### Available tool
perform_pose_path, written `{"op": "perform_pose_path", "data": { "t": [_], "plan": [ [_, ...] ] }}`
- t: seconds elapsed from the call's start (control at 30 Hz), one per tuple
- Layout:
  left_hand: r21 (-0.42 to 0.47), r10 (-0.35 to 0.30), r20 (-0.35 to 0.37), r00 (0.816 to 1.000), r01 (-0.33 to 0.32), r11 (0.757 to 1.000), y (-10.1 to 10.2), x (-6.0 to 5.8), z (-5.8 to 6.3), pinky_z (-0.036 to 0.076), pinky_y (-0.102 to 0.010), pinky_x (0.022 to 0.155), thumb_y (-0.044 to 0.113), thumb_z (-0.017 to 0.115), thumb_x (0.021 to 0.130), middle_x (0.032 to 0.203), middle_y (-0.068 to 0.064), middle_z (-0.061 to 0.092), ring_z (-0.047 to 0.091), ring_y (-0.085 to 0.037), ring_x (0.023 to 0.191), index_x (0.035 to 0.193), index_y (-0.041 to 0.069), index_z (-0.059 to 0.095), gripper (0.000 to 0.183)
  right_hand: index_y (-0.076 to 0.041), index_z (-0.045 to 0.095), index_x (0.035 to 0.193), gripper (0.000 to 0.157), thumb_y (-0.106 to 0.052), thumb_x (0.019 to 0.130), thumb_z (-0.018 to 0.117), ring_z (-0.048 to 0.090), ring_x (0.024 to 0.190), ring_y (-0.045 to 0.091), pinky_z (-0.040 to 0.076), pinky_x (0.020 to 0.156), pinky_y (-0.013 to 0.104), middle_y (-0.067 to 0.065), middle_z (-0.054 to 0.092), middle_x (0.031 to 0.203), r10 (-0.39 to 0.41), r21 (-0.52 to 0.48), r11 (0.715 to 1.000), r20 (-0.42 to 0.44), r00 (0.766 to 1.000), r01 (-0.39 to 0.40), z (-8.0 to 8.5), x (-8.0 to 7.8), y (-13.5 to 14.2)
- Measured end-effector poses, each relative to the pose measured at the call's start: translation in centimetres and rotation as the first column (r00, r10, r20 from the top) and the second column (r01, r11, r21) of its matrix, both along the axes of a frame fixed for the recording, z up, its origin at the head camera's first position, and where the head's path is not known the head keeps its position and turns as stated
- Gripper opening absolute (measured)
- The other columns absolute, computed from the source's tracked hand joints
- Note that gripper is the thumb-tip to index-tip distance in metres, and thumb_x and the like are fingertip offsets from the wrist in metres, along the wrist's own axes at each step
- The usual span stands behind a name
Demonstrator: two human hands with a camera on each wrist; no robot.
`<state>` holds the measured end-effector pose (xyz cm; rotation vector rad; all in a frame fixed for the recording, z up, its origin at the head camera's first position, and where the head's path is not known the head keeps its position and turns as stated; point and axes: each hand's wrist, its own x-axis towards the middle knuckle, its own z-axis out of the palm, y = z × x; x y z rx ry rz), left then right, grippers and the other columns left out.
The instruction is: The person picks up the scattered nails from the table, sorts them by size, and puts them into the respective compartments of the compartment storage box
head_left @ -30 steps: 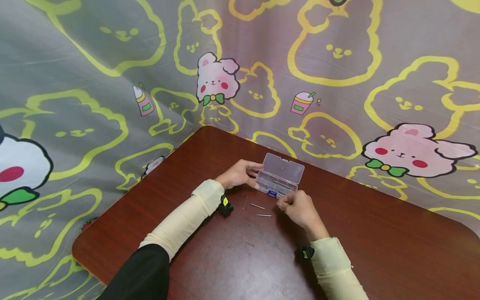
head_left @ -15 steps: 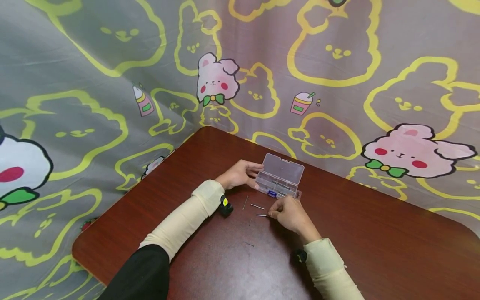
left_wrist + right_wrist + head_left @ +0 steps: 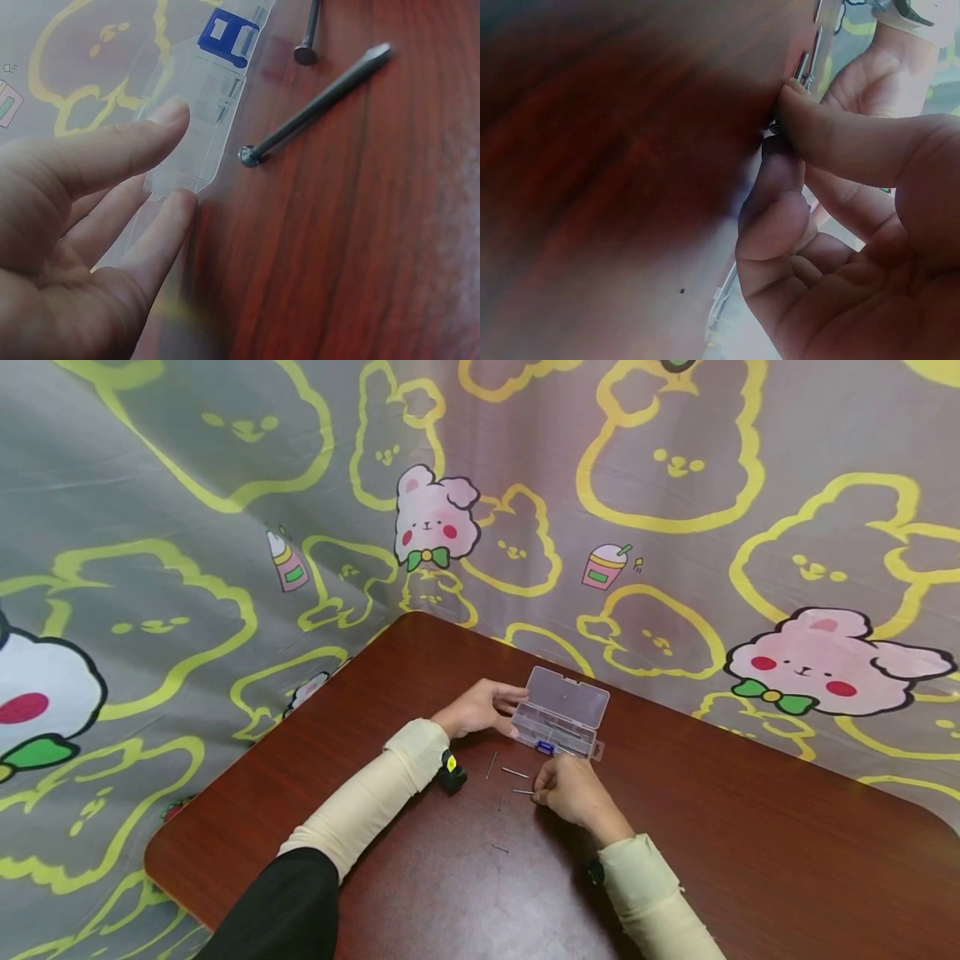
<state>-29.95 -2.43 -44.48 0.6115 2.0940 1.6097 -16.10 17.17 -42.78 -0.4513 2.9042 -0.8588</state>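
My right hand pinches the end of a short silvery nail between thumb and forefinger, low over the table. In the right wrist view, the fingertips hide much of it. My left hand has its fingers extended against the left end of a clear plastic box. The box's lid is raised at the back, and a blue latch sits on its front edge. Thin metal pieces lie inside its compartments. The left wrist view shows a nail lying beside the box.
Around the right hand lie another silvery nail and a thin dark nail. Nearer the front is a thin dark piece on the brown table. A patterned curtain hangs behind the table.
My right hand has moved from the box's front right corner toward the front left, down to the silvery nail, and has taken its end. The left hand and the box stay put.
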Motion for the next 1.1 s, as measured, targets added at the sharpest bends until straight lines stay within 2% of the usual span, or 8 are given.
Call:
{"op": "perform_pose_path", "data": {
  "t": [0.17, 0.33, 0.5, 0.63, 0.87, 1.1],
  "plan": [
    [0.001, -0.004, -0.002, 1.0, 0.004, 1.0, 0.0, 0.0, -0.1, 0.057, -0.033, 0.088, -0.008, 0.086, 0.073, 0.141, -0.009, 0.059, 0.058, -0.028, 0.124, 0.144, 0.006, 0.056, 0.078, -0.015, 0.067, 0.065, 0.024, 0.002, 0.079, 0.079, 0.052, 0.062, 0.012, 0.047, 0.058, 0.032, -0.008, 0.06, 0.064, 0.006, 0.05, 0.999, 0.032, 0.999, -0.008, 0.1, 0.2, -0.4],
    [-0.007, -0.006, -0.005, 1.0, 0.006, 1.0, 0.0, 0.0, 0.0, 0.057, -0.033, 0.088, -0.008, 0.086, 0.073, 0.141, -0.008, 0.059, 0.058, -0.028, 0.124, 0.144, 0.007, 0.056, 0.079, -0.014, 0.067, 0.069, 0.023, -0.001, 0.086, 0.076, 0.051, 0.062, 0.011, 0.045, 0.057, 0.029, -0.008, 0.057, 0.065, 0.014, 0.059, 0.998, 0.062, 0.998, -0.017, 0.3, 0.4, -0.5],
    [-0.007, -0.007, -0.014, 1.0, 0.007, 1.0, 0.0, 0.0, 0.0, 0.057, -0.033, 0.087, -0.008, 0.085, 0.074, 0.141, -0.007, 0.059, 0.058, -0.026, 0.123, 0.145, 0.007, 0.055, 0.079, -0.012, 0.067, 0.072, 0.021, 0.001, 0.087, 0.072, 0.048, 0.065, 0.012, 0.043, 0.06, 0.03, -0.006, 0.053, 0.067, 0.026, 0.039, 0.999, 0.036, 0.999, -0.028, 0.8, 0.4, -0.2],
    [-0.019, -0.005, -0.014, 1.0, 0.005, 1.0, 0.0, 0.1, -0.1, 0.057, -0.032, 0.087, -0.007, 0.086, 0.074, 0.141, -0.006, 0.059, 0.058, -0.025, 0.123, 0.145, 0.008, 0.055, 0.079, -0.011, 0.069, 0.076, 0.017, 0.002, 0.088, 0.07, 0.05, 0.066, 0.014, 0.045, 0.062, 0.031, -0.005, 0.056, 0.069, 0.009, 0.029, 1.0, 0.035, 0.999, -0.01, 1.0, 0.3, 0.0],
    [-0.008, -0.004, -0.011, 1.0, 0.004, 1.0, 0.0, 0.0, -0.1, 0.057, -0.032, 0.087, -0.007, 0.086, 0.073, 0.141, -0.007, 0.059, 0.058, -0.027, 0.123, 0.144, 0.007, 0.056, 0.079, -0.009, 0.07, 0.076, 0.016, 0.003, 0.087, 0.068, 0.05, 0.063, 0.014, 0.044, 0.059, 0.031, -0.004, 0.056, 0.068, -0.037, -0.021, 0.999, 0.045, 0.998, 0.037, 1.3, 0.1, 0.5],
    [0.002, -0.007, -0.009, 1.0, 0.007, 1.0, 0.0, 0.0, 0.0, 0.057, -0.033, 0.088, -0.007, 0.087, 0.073, 0.141, -0.01, 0.058, 0.057, -0.03, 0.124, 0.144, 0.006, 0.056, 0.079, -0.004, 0.072, 0.078, 0.015, -0.002, 0.092, 0.068, 0.049, 0.058, 0.013, 0.043, 0.054, 0.031, -0.004, 0.056, 0.064, -0.064, -0.096, 0.993, -0.002, 0.998, 0.064, 1.6, -0.5, 1.6]
  ]
}}
